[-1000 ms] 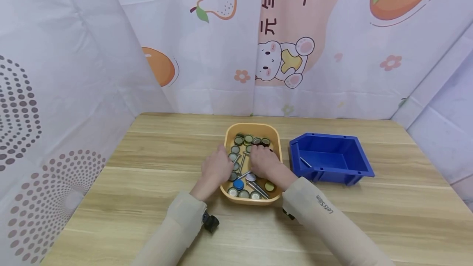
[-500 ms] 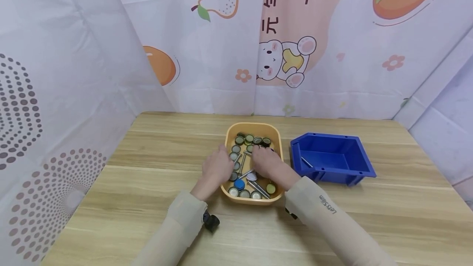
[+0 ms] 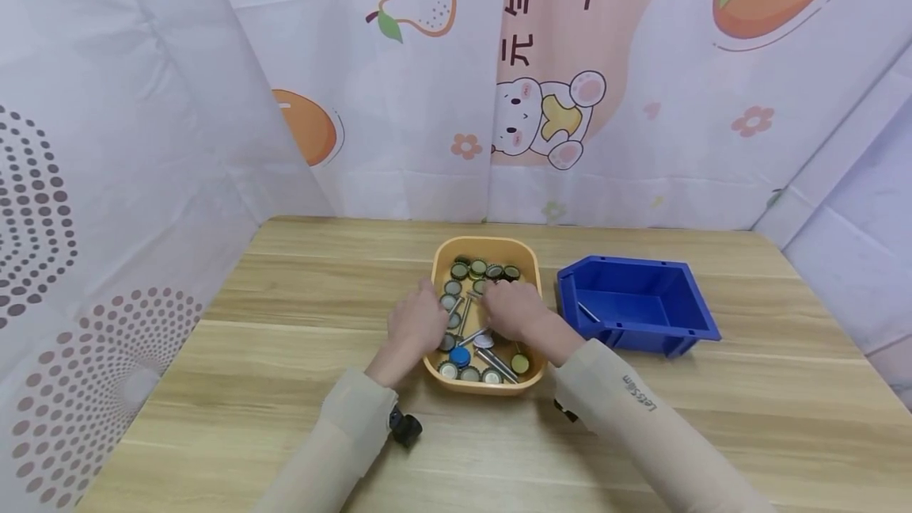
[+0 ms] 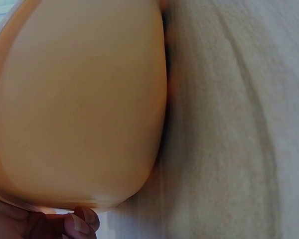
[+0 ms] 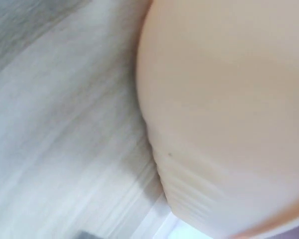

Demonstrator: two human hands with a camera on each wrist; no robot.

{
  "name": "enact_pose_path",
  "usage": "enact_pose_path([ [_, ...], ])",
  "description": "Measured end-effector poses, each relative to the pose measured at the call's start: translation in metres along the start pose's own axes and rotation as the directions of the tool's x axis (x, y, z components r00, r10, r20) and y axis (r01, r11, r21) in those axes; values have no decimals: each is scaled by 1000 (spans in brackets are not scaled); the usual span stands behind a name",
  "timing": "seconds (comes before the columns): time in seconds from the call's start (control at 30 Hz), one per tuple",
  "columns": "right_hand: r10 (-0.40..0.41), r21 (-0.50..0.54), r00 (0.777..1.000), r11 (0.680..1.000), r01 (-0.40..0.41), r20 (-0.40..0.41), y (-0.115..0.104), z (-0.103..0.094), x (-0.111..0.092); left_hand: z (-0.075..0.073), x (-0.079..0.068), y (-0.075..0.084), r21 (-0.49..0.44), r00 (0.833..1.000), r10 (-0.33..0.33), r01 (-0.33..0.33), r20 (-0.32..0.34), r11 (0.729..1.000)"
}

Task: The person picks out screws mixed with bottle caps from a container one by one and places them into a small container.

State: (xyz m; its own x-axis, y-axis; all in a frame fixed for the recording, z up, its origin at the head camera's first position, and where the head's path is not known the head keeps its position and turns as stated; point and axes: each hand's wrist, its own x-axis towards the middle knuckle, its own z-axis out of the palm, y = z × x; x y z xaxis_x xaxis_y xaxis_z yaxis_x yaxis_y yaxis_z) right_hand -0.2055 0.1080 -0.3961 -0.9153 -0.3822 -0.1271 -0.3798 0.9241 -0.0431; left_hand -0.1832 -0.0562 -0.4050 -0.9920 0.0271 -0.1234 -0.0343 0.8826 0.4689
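Observation:
In the head view, a yellow-orange plastic tub (image 3: 480, 389) stands on the table. It contains several bottle caps (image 3: 470, 374), mostly lying with the inside up, a blue cap (image 3: 459, 356) and several metal nails or pins (image 3: 496, 365). My left hand (image 3: 419, 319) grips the tub's left rim; in the left wrist view its fingers (image 4: 79, 225) curl at the outer wall. Reaching over the right rim, my right hand (image 3: 511, 309) is down inside the tub among the caps. Its fingertips are hidden, and the right wrist view shows only the tub's outer wall (image 5: 224, 99).
A blue open-front bin (image 3: 637, 335) stands just right of the tub, holding a thin metal pin (image 3: 589, 312). The wood-grain table (image 3: 321, 275) ends at a printed white curtain (image 3: 399, 141) behind.
The right wrist and forearm have shifted slightly to the right, while the hand stays inside the tub. My left hand keeps its place on the rim.

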Motion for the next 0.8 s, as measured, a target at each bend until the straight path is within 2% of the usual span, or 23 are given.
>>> enact_pose_path([
  [0.13, -10, 77, 999, 997, 13, -48, 4, -7, -3, 0, 0, 0, 4, 1000, 2, -2, -5, 1000],
  [0.3, -33, 195, 997, 980, 46, -70, 15, -18, -8, 0, 0, -1, 2, 1000, 4, -3, -12, 1000],
  [0.57, -79, 361, 983, 923, 135, -164, 36, -27, -15, 0, 0, -1, 6, 1000, 3, -3, -11, 1000],
  [0.8, -42, 442, 982, 889, 121, -185, 55, -35, -22, 0, 0, -1, 18, 1000, 4, -3, -5, 1000],
])
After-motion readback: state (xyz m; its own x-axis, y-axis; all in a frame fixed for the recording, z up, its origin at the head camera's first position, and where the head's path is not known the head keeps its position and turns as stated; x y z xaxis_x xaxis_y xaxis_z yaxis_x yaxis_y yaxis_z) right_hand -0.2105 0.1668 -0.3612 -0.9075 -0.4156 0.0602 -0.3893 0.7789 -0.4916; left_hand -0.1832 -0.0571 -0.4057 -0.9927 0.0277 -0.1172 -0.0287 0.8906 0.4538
